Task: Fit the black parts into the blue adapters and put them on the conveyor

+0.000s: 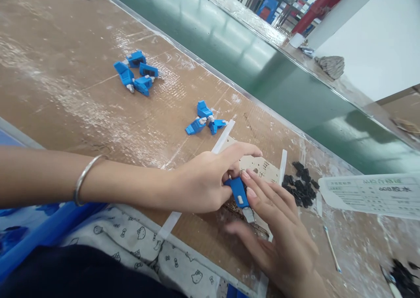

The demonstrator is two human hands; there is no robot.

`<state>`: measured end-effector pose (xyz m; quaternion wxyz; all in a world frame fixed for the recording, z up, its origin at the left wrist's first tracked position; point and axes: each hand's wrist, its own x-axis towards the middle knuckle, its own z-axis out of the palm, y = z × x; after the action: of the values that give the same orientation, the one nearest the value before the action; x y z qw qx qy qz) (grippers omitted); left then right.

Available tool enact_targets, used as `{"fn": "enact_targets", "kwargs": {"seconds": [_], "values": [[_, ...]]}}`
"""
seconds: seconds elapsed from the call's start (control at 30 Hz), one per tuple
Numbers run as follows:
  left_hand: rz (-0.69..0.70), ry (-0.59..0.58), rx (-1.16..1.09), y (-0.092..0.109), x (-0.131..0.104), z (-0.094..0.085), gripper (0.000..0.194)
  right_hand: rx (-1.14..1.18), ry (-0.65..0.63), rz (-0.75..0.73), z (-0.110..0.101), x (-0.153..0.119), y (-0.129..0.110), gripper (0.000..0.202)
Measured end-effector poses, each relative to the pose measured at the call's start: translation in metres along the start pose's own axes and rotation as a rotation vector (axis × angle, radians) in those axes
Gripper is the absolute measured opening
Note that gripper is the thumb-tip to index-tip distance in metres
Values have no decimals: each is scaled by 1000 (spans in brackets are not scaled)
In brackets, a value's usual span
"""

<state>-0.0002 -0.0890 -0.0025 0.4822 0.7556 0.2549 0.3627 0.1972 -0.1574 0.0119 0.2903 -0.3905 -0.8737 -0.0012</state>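
A small blue plastic part [236, 190] with a white piece at its lower end is between my two hands. My left hand [210, 180] pinches its upper left end, the index finger stretched out above it. Along the part's right edge lie the fingers of my right hand [275, 219], extended, with the thumb apart below and blurred; these fingertips are at or very near the part. Beneath both hands is a stained pale sheet [262, 166] held by white tape strips. Similar blue parts [204, 110] with white pieces lie just beyond my left hand.
Several more blue parts [124, 72] lie farther left on the brown cardboard-covered table [82, 114]. To the right are black pieces [300, 186], a printed label sheet [367, 195] and a cotton swab [332, 250]. A green raised ledge [229, 57] runs along the back.
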Motion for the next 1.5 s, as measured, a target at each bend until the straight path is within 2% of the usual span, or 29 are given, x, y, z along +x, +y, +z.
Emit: {"fn": "enact_targets", "kwargs": {"seconds": [0.1,0.23,0.33,0.4,0.47,0.53,0.6,0.63,0.73,0.83,0.93,1.03,1.1,1.2,1.3,1.4,1.5], "values": [[-40,-32,-97,3,-4,3,60,2,51,23,6,2,-5,57],[3,-4,33,0,-6,5,59,91,70,26,11,2,-6,62],[110,1,140,-2,3,-2,50,156,-8,117,2,0,8,51],[211,41,247,0,14,-15,39,128,-13,260,-13,-3,27,38],[241,155,372,3,27,-36,30,-2,88,463,-29,-8,51,29],[188,343,530,5,40,-64,24,-176,45,696,-41,-14,75,26],[93,483,751,4,48,-92,27,-256,-87,770,-45,-19,92,26],[16,487,868,1,50,-105,30,-271,-131,774,-45,-21,97,26],[-254,340,1144,-13,48,-130,23,-296,-179,754,-36,-26,102,24],[-437,229,1325,-25,43,-136,15,-325,-191,728,-31,-29,106,22],[-425,204,1338,-23,45,-130,25,-318,-249,723,-31,-33,115,21],[-422,138,1053,-5,51,-122,28,-295,-342,790,-31,-36,123,27],[-500,44,881,9,53,-117,35,-293,-375,829,-32,-36,122,32],[-581,-167,866,19,51,-111,51,-319,-340,804,-33,-35,116,35],[-559,-321,971,17,48,-103,41,-321,-269,703,-31,-32,108,33],[-453,-351,1031,10,47,-93,22,-304,-215,540,-24,-28,101,26],[-347,-372,1013,6,46,-81,15,-318,-175,396,-16,-27,97,21]]}}
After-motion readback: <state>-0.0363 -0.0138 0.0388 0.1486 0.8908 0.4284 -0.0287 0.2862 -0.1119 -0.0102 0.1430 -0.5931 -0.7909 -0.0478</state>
